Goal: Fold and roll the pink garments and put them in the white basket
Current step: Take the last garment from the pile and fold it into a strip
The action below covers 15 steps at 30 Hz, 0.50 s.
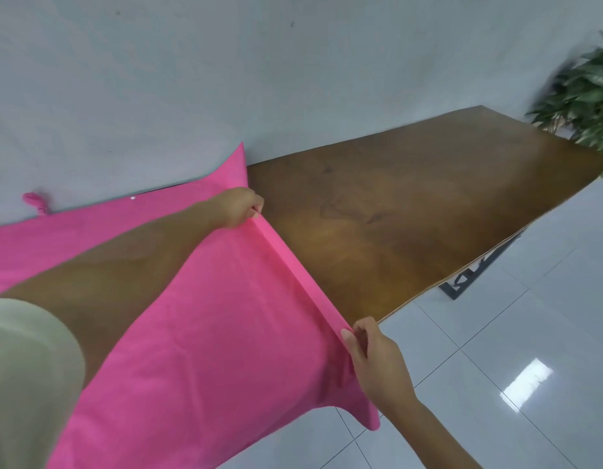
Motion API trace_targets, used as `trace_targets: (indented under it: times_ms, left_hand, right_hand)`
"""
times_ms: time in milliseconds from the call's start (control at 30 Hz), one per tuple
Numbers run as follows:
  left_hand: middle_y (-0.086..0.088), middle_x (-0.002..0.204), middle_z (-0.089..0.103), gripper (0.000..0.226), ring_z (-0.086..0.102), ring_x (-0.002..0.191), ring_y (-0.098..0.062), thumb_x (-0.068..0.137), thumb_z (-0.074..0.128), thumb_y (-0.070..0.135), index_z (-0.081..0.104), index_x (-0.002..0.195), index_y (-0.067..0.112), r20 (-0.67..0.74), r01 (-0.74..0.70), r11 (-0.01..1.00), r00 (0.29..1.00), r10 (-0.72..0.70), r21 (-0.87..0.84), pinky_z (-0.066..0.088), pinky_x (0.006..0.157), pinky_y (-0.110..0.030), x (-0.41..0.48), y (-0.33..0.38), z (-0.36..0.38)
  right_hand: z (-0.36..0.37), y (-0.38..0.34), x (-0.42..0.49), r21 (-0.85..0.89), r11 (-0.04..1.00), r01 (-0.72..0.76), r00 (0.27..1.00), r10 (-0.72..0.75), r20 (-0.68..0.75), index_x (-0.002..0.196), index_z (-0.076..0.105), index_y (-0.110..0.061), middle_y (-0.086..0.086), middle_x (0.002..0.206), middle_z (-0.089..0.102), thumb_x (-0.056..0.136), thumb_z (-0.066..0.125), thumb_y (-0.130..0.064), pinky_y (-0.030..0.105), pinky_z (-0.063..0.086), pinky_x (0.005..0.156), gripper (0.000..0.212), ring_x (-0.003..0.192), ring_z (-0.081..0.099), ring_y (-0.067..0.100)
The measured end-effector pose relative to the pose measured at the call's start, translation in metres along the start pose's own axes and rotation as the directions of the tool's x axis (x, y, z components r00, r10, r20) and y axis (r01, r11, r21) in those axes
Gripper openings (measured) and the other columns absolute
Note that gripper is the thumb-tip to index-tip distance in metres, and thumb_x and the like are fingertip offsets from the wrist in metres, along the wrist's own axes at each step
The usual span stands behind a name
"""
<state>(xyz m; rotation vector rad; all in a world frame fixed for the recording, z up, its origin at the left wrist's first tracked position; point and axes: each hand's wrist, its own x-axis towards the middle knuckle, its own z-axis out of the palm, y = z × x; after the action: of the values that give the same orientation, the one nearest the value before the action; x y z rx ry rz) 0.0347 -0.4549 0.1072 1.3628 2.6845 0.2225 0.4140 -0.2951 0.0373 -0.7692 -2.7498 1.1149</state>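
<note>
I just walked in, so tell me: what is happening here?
A person has a pink garment spread on a wooden table. The left hand and the right hand each pinch one end of its edge, where a narrow strip is turned over. The rolling has barely started; no white basket is visible.

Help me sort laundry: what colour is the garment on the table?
The garment is plain bright pink; head view.

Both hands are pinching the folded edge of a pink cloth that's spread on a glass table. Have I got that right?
Nearly. The table is brown wood, not glass, as the head view shows. The rest stands: the left hand and the right hand each pinch the folded edge of the pink cloth spread on it.
</note>
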Motion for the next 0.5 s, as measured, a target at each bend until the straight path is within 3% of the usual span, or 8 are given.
trace_targets:
  times_ms: [167,267,400,500]
  left_hand:
    - [0.003,0.071,0.050,0.024,0.049,0.075,-0.025,0.094,0.060,0.003,0.054,0.074,0.015,-0.024,0.018,1.000,1.000,-0.018,0.014,0.035,0.065,-0.033,-0.045,-0.016,-0.018]
    - [-0.008,0.084,0.064,0.014,0.056,0.083,-0.029,0.092,0.062,0.002,0.064,0.081,0.011,-0.042,0.035,0.999,0.999,-0.034,0.023,0.046,0.076,-0.037,-0.079,-0.029,-0.028]
    - [-0.010,0.095,0.070,0.012,0.057,0.088,-0.027,0.090,0.061,0.000,0.072,0.090,0.006,-0.077,0.066,0.997,0.995,-0.062,0.040,0.041,0.076,-0.031,-0.127,-0.044,-0.038]
    - [-0.009,0.097,0.073,0.013,0.063,0.093,-0.030,0.089,0.064,0.002,0.075,0.093,0.007,-0.096,0.078,0.995,0.993,-0.072,0.063,0.045,0.080,-0.033,-0.167,-0.057,-0.047]
  right_hand:
    - [0.021,-0.029,-0.033,-0.056,0.997,0.057,0.998,-0.057,-0.004,0.092,0.045,-0.031,-0.008,0.065,0.058,0.099,0.040,-0.059,0.020,0.040,0.054,0.030,0.061,0.058,0.008]
    - [0.040,-0.051,-0.058,-0.085,0.992,0.091,0.996,-0.090,0.008,0.092,0.048,-0.030,-0.008,0.068,0.061,0.098,0.042,-0.060,0.021,0.042,0.056,0.031,0.064,0.060,0.010]
    - [0.066,-0.083,-0.095,-0.093,0.984,0.149,0.989,-0.148,0.024,0.080,0.041,-0.035,-0.010,0.063,0.055,0.101,0.046,-0.053,0.020,0.039,0.052,0.028,0.057,0.054,0.009]
    - [0.087,-0.106,-0.123,-0.071,0.977,0.200,0.980,-0.200,0.013,0.077,0.042,-0.031,-0.008,0.060,0.051,0.101,0.050,-0.049,0.023,0.042,0.051,0.030,0.054,0.050,0.011]
